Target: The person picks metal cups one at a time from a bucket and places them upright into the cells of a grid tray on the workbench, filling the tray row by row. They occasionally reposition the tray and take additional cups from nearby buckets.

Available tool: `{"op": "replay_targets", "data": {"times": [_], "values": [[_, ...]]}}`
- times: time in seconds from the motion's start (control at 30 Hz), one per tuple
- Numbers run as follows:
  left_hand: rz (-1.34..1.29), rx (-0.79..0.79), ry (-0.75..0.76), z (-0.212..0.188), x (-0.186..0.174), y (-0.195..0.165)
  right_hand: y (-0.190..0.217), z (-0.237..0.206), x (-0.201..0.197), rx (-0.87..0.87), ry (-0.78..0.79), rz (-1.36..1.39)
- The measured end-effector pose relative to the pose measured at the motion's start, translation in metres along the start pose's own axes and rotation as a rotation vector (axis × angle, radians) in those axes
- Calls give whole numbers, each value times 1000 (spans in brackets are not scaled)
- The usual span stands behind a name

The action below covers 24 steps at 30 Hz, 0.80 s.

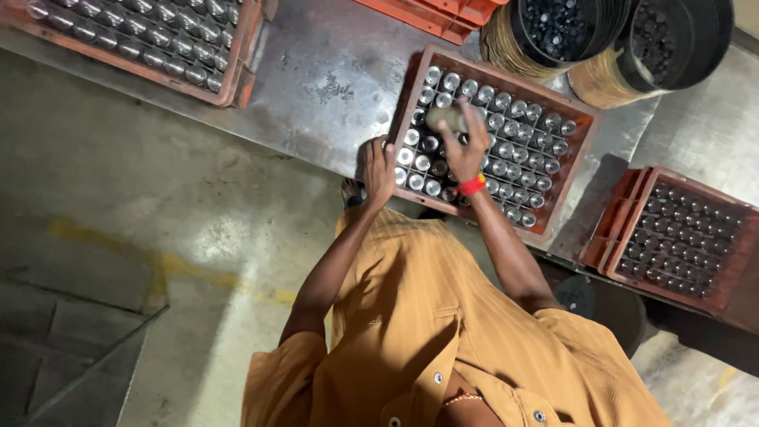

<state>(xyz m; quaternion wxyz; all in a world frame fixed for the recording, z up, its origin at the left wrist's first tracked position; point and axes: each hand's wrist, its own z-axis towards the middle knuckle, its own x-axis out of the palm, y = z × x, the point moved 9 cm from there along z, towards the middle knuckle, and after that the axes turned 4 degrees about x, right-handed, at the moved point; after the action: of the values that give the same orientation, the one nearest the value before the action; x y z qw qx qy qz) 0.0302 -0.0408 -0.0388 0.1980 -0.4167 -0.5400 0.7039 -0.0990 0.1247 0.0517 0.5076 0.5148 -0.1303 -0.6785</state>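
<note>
I see the left hand [378, 170] gripping the red crate [581, 122] edge, right hand [464, 146] closed on a gray cloth [447, 117] over rigid, probably heavy, slippery metal cylinders [518, 146].

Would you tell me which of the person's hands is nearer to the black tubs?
Right. The right hand is over the tray's middle, below-left of the black tubs; the left hand rests farther off at the tray's left edge.
</note>
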Motion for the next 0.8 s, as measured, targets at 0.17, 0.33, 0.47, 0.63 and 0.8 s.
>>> {"op": "replay_targets", "data": {"times": [0.17,0.33,0.47,0.63,0.8], "values": [[56,-22,29,-1,4,2,4,16,21,-72,146,-23],[3,-69,89,-1,13,7,3,45,-16,-7,-116,33],[64,29,53,1,12,1,4,63,17,-17,157,-51],[46,-2,90,-1,15,7,-12,77,-9,-10,-152,13],[50,52,74,-1,13,1,-19,103,28,-54,77,-124]]}}
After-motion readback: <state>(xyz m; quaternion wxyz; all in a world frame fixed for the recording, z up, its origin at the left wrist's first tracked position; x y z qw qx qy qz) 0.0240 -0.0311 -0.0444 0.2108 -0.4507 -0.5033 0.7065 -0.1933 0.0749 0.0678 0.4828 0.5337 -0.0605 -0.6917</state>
